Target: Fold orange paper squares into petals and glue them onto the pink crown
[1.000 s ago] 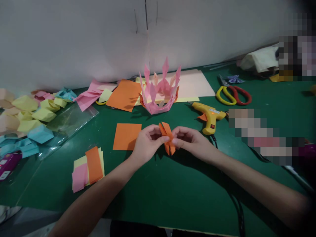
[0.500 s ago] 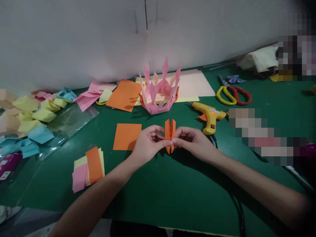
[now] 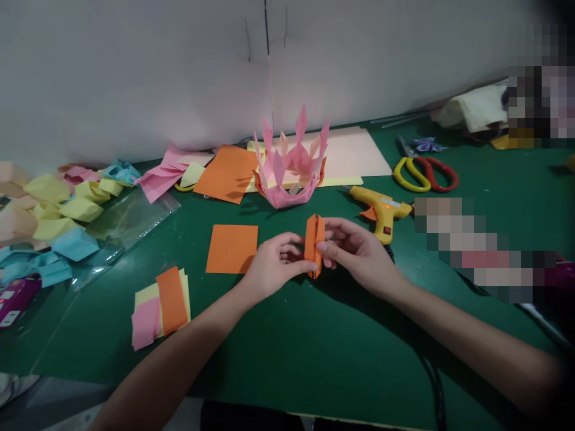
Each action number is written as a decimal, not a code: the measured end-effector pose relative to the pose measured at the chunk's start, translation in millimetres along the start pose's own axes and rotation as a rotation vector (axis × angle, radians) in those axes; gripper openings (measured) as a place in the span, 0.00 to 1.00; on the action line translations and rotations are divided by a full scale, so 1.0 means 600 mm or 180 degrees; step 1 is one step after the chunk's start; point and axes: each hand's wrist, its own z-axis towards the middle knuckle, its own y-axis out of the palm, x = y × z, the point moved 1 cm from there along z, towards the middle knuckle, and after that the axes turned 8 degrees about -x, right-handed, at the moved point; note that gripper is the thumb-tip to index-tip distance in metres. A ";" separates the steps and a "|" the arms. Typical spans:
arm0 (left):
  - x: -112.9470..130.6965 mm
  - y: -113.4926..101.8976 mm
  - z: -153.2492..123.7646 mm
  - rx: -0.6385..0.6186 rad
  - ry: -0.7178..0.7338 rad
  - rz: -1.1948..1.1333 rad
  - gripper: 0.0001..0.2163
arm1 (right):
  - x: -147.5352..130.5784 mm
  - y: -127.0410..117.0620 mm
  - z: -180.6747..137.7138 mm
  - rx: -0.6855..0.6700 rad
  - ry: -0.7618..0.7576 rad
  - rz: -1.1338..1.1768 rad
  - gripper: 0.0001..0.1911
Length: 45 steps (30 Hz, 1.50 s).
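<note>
A narrow folded piece of orange paper (image 3: pixel 311 242) stands upright between my hands, above the green table. My left hand (image 3: pixel 276 257) pinches its lower end, thumb across the front. My right hand (image 3: pixel 354 248) grips its right side, with the thumb on the front near the middle. Flat on the table, left of my left hand, lies an orange paper square (image 3: pixel 231 246). Behind my hands stands a pink folded-paper crown (image 3: pixel 287 194) with tall points and some orange at its sides.
To the right lie a yellow glue gun (image 3: pixel 381 209) and scissors (image 3: pixel 411 173) with yellow and red handles. Small paper pieces (image 3: pixel 173 302) are stacked at front left. Folded paper shapes (image 3: pixel 81 209) crowd the left, beside a clear plastic bag (image 3: pixel 130 233). A partly blurred-out arm reaches in at right.
The two halves of the orange paper have come together and it has turned slightly. My right thumb has moved up its front, while my left thumb sits a little lower.
</note>
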 end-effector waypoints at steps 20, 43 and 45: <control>0.018 -0.018 -0.001 0.0368 0.0512 0.1505 0.07 | -0.001 0.003 -0.002 -0.0428 -0.0252 0.0096 0.10; 0.008 -0.001 -0.015 -0.0213 0.0636 0.0960 0.17 | -0.004 0.011 -0.009 -0.0290 -0.0267 -0.0245 0.06; 0.003 -0.001 -0.015 -0.0191 0.0654 0.0957 0.14 | 0.002 0.011 -0.011 -0.0181 -0.0392 -0.0416 0.03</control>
